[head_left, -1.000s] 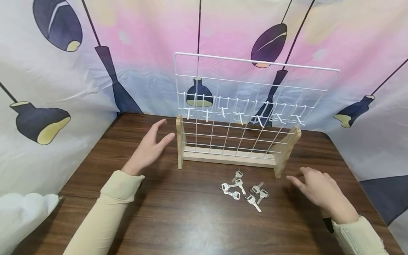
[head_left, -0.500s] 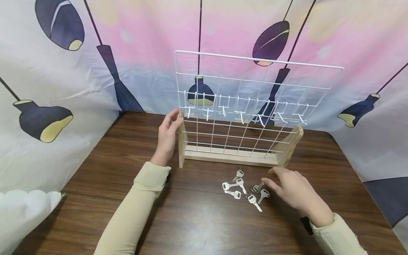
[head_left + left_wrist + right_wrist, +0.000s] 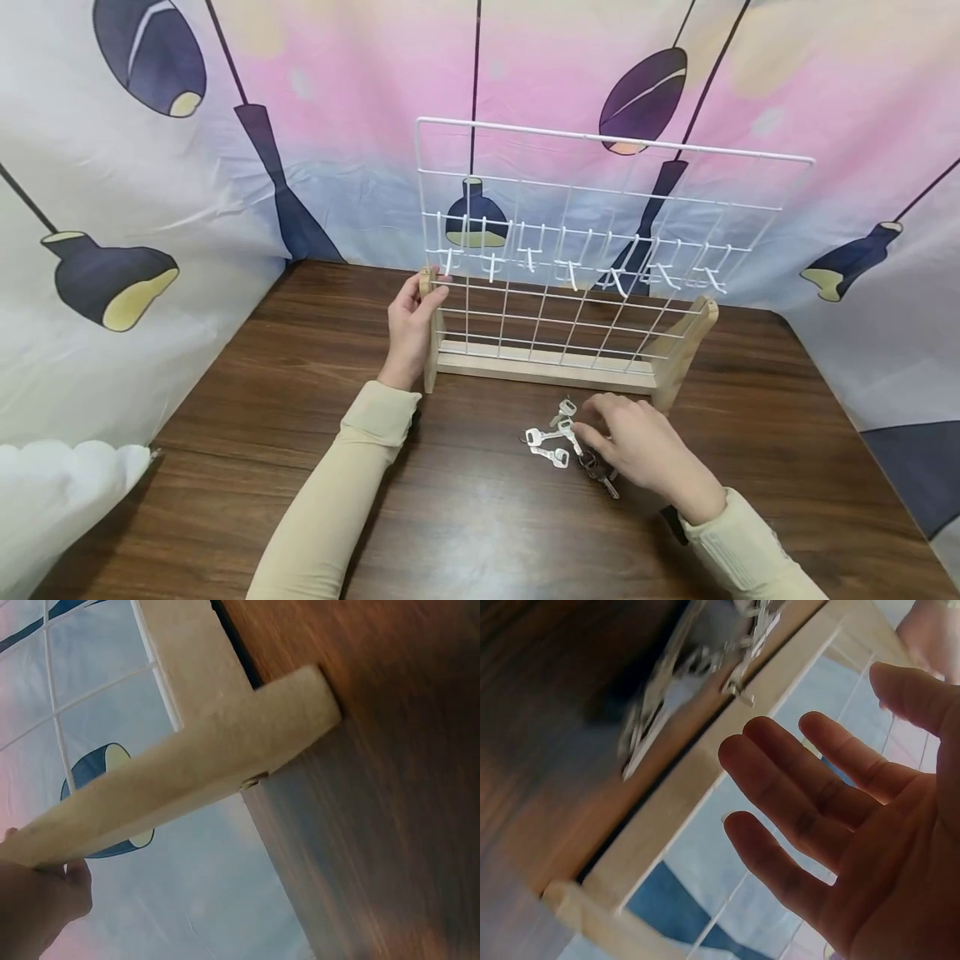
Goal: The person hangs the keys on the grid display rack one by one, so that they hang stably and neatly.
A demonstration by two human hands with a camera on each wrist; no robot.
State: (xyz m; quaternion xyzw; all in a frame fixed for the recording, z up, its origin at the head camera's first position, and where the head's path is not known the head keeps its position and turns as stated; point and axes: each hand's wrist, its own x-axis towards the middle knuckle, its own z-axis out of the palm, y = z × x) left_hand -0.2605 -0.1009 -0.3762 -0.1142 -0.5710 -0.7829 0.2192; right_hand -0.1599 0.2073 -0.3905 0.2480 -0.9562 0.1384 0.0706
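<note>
My left hand (image 3: 407, 337) grips the top of the left wooden post (image 3: 180, 769) of a rack, thumb on the near side. The rack carries a white wire grid (image 3: 615, 137) with a row of white hooks (image 3: 572, 275) across it. Several silver keys (image 3: 558, 457) with small rings lie on the table before the rack. Over the right part of these keys hovers my right hand (image 3: 641, 446), partly hiding them. In the right wrist view its fingers (image 3: 780, 795) are loosely spread and hold nothing; the keys there are blurred.
The brown wooden table (image 3: 465, 517) reaches back to a patterned curtain (image 3: 352, 100). White fabric (image 3: 67, 492) hangs over the table's left edge. A wooden base bar (image 3: 540, 367) joins the rack's two posts, and the right post (image 3: 684, 342) stands close beyond my right hand.
My left hand has moved right and taken hold of the rack's left post. My right hand has come left from beside the rack to over the keys.
</note>
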